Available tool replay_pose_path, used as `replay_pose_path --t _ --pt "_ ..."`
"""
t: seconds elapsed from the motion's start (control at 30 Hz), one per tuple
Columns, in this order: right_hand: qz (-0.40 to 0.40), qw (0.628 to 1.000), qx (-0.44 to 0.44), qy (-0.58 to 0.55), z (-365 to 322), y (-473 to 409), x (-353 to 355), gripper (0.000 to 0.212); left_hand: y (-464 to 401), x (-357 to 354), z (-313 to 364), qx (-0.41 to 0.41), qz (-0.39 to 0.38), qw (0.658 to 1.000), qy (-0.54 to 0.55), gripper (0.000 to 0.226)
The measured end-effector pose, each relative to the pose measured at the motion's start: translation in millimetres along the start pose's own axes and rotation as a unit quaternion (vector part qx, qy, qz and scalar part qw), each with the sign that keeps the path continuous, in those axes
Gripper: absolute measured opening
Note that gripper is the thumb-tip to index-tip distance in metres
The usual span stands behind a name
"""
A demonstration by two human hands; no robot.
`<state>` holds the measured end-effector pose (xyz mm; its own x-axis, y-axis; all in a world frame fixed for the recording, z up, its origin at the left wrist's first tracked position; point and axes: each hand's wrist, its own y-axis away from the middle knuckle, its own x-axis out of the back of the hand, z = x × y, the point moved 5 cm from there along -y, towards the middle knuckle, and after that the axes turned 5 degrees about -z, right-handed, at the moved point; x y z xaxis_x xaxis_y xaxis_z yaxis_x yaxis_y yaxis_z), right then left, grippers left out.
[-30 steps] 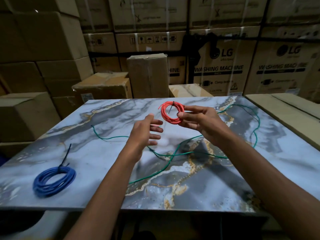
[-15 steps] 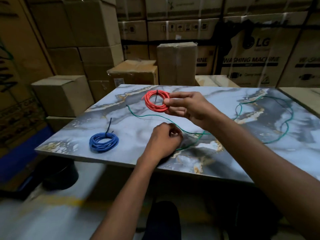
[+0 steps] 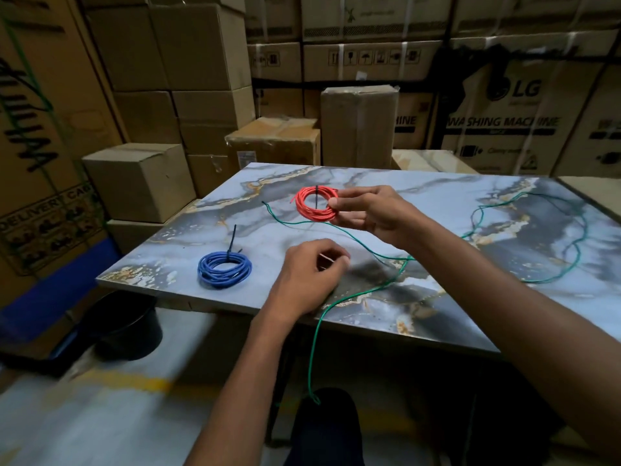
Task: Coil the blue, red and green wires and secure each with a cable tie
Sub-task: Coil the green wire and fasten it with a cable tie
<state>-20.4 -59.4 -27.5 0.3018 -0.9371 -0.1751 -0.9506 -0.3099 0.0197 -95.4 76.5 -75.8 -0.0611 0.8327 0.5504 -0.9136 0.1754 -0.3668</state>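
Note:
The red wire [image 3: 307, 206] is a small coil bound by a black cable tie. My right hand [image 3: 373, 215] pinches its right edge and holds it above the marble-patterned table [image 3: 433, 200]. The blue wire [image 3: 224, 269] lies coiled at the table's near left, its black cable tie [image 3: 232, 242] sticking up. The green wire [image 3: 504, 210] sprawls loose across the table, and one end hangs over the front edge. My left hand [image 3: 311, 274] rests on the table beside the green wire, fingers curled, with nothing visible in it.
Cardboard boxes [image 3: 359, 122] are stacked behind and to the left of the table. A black round bin [image 3: 124, 331] stands on the floor at the lower left. My dark-clad knee [image 3: 327, 432] shows under the front edge. A tan surface [image 3: 591, 186] adjoins the table's right side.
My left hand left the red coil, dropped to the table and curled. The right hand kept holding the red coil. The camera view swung left and pulled back.

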Motion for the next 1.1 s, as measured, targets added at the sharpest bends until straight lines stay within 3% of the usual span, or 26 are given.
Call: replay_pose_path --t 0.2,0.4,0.8,0.87,0.97,1.1 --pt "0.025 0.999 -0.024 -0.026 21 8 15 0.016 15 63 -3 -0.012 0.110 0.994 -0.007 0.007" --pt "-0.033 0.997 -0.065 0.016 40 22 -10 0.027 4 127 -37 0.041 0.180 0.982 -0.039 0.011" --pt "-0.070 0.982 -0.072 0.163 66 22 -44 0.029 -3 145 -72 0.097 0.156 0.980 -0.078 0.011" --pt "-0.045 0.960 -0.040 0.273 59 23 -44 0.030 -3 144 -74 0.099 0.150 0.981 -0.077 0.010" --pt "-0.028 0.881 0.021 0.471 49 25 -46 0.037 -4 141 -73 0.093 0.145 0.982 -0.077 0.009" --pt "-0.053 0.886 0.008 0.461 51 26 -42 0.046 -8 141 -67 0.082 0.148 0.983 -0.076 0.009"
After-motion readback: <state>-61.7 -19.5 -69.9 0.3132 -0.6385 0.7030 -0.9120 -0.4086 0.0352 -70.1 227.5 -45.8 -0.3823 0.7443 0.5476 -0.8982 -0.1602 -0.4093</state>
